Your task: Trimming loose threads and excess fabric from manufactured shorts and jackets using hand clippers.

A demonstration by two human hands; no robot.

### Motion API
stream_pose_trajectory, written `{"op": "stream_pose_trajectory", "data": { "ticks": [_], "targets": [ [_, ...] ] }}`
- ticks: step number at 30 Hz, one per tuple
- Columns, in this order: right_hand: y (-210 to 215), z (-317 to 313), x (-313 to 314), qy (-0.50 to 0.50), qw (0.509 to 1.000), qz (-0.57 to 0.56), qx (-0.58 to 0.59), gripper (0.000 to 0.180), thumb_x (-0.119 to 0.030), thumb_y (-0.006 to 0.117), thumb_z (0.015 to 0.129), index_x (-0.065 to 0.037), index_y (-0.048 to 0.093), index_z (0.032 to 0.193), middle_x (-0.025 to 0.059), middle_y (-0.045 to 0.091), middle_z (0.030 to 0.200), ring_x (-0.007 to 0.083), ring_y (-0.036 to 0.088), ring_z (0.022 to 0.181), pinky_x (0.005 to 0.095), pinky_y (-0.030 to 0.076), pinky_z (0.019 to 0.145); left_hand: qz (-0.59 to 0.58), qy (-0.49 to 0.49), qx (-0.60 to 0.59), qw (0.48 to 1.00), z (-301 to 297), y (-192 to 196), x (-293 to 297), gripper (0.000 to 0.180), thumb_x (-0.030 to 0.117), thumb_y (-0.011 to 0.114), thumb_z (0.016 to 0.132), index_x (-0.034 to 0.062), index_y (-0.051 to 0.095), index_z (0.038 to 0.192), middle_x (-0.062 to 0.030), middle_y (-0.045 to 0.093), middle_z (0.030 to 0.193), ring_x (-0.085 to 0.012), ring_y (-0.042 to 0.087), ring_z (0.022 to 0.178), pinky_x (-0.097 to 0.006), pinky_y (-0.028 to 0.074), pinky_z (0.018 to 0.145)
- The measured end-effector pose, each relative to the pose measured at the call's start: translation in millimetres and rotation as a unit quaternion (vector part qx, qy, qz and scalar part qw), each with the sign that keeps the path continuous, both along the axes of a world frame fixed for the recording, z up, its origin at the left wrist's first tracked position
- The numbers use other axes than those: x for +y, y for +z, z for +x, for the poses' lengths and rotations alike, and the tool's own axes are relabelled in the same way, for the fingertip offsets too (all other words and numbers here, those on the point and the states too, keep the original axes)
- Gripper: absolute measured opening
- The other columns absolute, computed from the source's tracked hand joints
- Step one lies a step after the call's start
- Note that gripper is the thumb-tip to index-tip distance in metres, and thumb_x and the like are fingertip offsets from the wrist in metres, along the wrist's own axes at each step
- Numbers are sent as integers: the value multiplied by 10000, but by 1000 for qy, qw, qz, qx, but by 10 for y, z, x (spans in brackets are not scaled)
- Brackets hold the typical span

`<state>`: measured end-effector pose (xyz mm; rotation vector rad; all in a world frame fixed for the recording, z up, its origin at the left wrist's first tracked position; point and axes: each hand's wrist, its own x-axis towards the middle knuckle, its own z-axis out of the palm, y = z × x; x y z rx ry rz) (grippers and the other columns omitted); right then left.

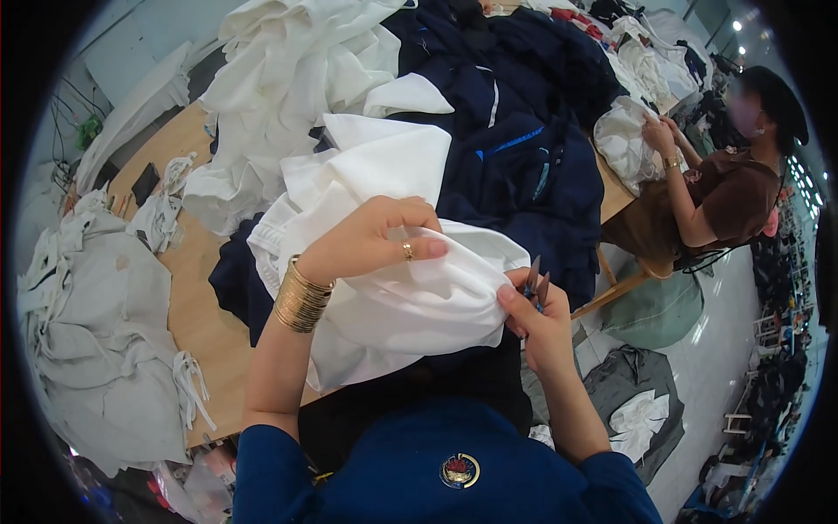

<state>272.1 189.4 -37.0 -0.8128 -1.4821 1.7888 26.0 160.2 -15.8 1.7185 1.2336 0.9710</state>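
Observation:
A white garment (401,310) with a gathered elastic edge is spread over my lap and the table's near edge. My left hand (388,236), with a ring and stacked gold bangles at the wrist, pinches the cloth between thumb and fingers. At the garment's right end my right hand (543,321) is closed around small thread snips (538,276), blades pointing up and slightly apart. Its thumb and fingertips also touch the edge of the white cloth. The snips' handle is mostly hidden in the palm.
Piled white garments (297,79) and navy garments (524,175) cover much of the wooden table (196,327). Light grey cloth (105,332) lies at left. On the right, a co-worker (729,192) handles white cloth; dark and green bundles (655,306) lie on the floor.

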Motion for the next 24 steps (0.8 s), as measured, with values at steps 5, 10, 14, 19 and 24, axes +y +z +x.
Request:
{"op": "stream_pose_trajectory", "data": {
  "ticks": [5,10,14,19,24],
  "targets": [
    [16,0,7,43,999,13,-6,203,-201,607,888,2,624,898,-34,574,734,22,465,667,181,365,616,1,12,-27,1000,-1,-53,-37,288,306,644,841,21,633,802,-29,535,730,-126,484,736,-248,384,706],
    [20,2,-7,36,999,33,-14,205,-195,606,888,8,629,908,-25,588,749,25,477,681,180,374,630,21,22,-19,999,-6,-40,-42,273,301,651,836,29,640,813,-27,538,734,-129,489,749,-257,393,729],
    [40,-17,-33,25,997,71,-30,173,-164,620,878,5,637,909,-26,596,748,28,476,677,179,375,619,47,30,-22,998,24,-50,-85,247,297,671,818,51,657,833,-29,569,759,-148,500,764,-269,405,754],
    [58,-7,-30,18,982,165,-89,142,-140,646,850,-9,641,906,-7,587,716,41,473,642,188,382,583,149,-15,72,986,206,83,-130,247,308,689,798,65,662,835,-37,595,785,-178,510,776,-293,420,751],
    [131,12,-2,-6,924,340,-175,205,-161,699,786,-50,641,949,28,533,694,100,499,599,207,404,565,70,-61,80,993,245,141,-152,227,282,671,811,57,643,802,-29,592,772,-183,505,760,-304,420,698]
  ]
}}
